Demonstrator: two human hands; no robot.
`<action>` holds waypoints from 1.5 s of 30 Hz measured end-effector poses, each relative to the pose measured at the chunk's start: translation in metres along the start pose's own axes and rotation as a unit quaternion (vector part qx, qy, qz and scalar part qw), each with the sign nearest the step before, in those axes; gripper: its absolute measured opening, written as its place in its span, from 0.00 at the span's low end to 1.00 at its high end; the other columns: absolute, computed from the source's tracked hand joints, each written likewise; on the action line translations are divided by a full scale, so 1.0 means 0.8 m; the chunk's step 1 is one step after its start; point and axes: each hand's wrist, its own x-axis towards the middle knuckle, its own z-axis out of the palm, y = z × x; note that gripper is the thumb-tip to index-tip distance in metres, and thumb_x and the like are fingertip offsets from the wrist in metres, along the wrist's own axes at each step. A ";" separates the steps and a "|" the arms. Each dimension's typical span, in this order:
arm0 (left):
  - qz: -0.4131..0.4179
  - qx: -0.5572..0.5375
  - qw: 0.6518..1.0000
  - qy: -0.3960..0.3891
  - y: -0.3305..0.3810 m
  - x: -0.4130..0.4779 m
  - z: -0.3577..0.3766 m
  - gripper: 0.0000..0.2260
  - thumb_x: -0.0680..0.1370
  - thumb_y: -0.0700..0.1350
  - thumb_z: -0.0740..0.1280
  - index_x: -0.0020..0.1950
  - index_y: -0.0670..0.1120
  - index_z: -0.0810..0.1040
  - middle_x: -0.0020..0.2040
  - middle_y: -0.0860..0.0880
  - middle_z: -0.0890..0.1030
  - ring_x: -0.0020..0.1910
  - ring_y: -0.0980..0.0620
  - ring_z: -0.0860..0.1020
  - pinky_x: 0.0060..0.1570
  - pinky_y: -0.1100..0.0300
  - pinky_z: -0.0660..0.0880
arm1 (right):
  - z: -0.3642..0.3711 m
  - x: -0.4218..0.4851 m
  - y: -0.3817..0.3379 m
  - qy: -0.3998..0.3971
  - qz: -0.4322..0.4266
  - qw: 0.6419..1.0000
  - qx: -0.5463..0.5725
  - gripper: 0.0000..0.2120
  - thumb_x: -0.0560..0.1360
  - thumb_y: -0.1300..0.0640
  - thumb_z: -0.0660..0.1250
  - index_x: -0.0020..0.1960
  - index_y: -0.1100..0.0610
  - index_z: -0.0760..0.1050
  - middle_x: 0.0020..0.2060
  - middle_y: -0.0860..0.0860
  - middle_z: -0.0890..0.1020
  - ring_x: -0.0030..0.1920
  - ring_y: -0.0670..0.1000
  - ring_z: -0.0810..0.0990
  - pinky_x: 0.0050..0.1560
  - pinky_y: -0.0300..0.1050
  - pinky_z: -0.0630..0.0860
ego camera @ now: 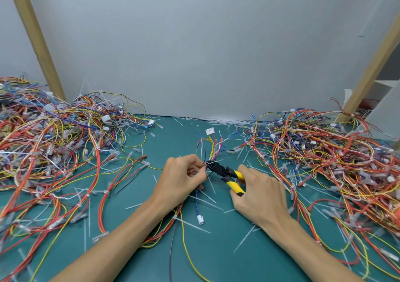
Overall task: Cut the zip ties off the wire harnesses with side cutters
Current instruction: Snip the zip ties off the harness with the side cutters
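Observation:
My left hand (180,179) pinches a wire harness (211,145) of red, yellow, white and blue wires near the middle of the green mat (216,249). The harness fans out beyond my fingers toward a white connector (210,131). My right hand (259,197) grips the yellow-and-black handles of the side cutters (227,174). The cutters' black jaws sit at the bundle right beside my left fingertips, where a small white zip tie shows. Whether the jaws are closed on it is too small to tell.
A big tangle of harnesses (49,134) covers the left of the mat, and another pile (335,151) covers the right. Cut white zip tie pieces (205,199) lie scattered around my hands. A grey wall and two wooden posts (36,39) stand behind.

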 end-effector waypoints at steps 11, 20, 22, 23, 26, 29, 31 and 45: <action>0.009 -0.008 1.000 -0.005 -0.002 0.002 0.003 0.06 0.74 0.36 0.69 0.39 0.44 0.80 0.30 0.51 0.83 0.28 0.55 0.82 0.34 0.65 0.77 | -0.002 0.000 0.001 0.033 -0.006 0.999 -0.033 0.14 0.67 0.43 0.69 0.38 0.48 0.65 0.28 0.45 0.68 0.29 0.52 0.67 0.26 0.40 0.49; -0.021 -0.026 0.998 -0.047 0.002 0.004 0.001 0.05 0.78 0.41 0.67 0.42 0.46 0.79 0.33 0.53 0.84 0.26 0.56 0.79 0.34 0.66 0.75 | 0.002 0.001 0.005 0.004 0.010 1.000 0.000 0.13 0.70 0.43 0.64 0.41 0.48 0.62 0.33 0.47 0.73 0.35 0.55 0.74 0.29 0.45 0.60; -0.040 -0.034 0.993 -0.102 0.004 0.008 -0.004 0.06 0.80 0.45 0.66 0.43 0.47 0.79 0.34 0.53 0.84 0.27 0.56 0.75 0.33 0.67 0.72 | 0.003 0.002 0.006 -0.002 0.018 1.000 0.010 0.13 0.70 0.43 0.64 0.42 0.49 0.62 0.34 0.47 0.74 0.37 0.57 0.77 0.30 0.46 0.62; -0.047 -0.040 0.990 -0.129 0.004 0.010 -0.007 0.07 0.80 0.46 0.65 0.43 0.48 0.80 0.34 0.53 0.84 0.27 0.57 0.74 0.33 0.67 0.70 | 0.003 0.002 0.007 -0.002 0.021 1.000 0.013 0.13 0.70 0.43 0.64 0.41 0.49 0.62 0.34 0.47 0.75 0.37 0.57 0.78 0.30 0.46 0.62; -0.062 -0.060 0.983 -0.160 0.004 0.010 -0.008 0.09 0.81 0.47 0.64 0.45 0.48 0.83 0.33 0.52 0.82 0.26 0.56 0.71 0.31 0.66 0.68 | 0.004 0.003 0.007 -0.008 0.029 0.999 0.016 0.13 0.70 0.43 0.63 0.41 0.49 0.62 0.34 0.47 0.77 0.38 0.57 0.78 0.30 0.46 0.63; -0.073 -0.053 0.991 -0.101 0.005 0.006 0.001 0.10 0.79 0.47 0.67 0.40 0.48 0.82 0.29 0.53 0.80 0.24 0.58 0.69 0.31 0.65 0.66 | 0.003 0.003 0.007 -0.016 0.032 0.999 0.016 0.13 0.69 0.44 0.63 0.41 0.50 0.62 0.34 0.47 0.75 0.37 0.58 0.78 0.31 0.46 0.64; -0.071 -0.026 0.995 -0.062 0.006 0.004 0.006 0.10 0.77 0.47 0.68 0.36 0.48 0.80 0.28 0.53 0.81 0.24 0.60 0.69 0.31 0.67 0.66 | 0.002 0.003 0.007 -0.017 0.032 0.999 0.014 0.12 0.69 0.44 0.63 0.40 0.50 0.62 0.32 0.47 0.72 0.37 0.58 0.77 0.30 0.46 0.63; -0.046 -0.005 0.999 -0.022 0.007 -0.001 0.005 0.12 0.76 0.45 0.68 0.31 0.48 0.78 0.26 0.55 0.80 0.24 0.61 0.70 0.30 0.71 0.66 | 0.007 0.005 0.009 0.004 0.005 1.000 -0.002 0.10 0.65 0.47 0.62 0.36 0.51 0.63 0.24 0.45 0.64 0.27 0.56 0.66 0.25 0.43 0.55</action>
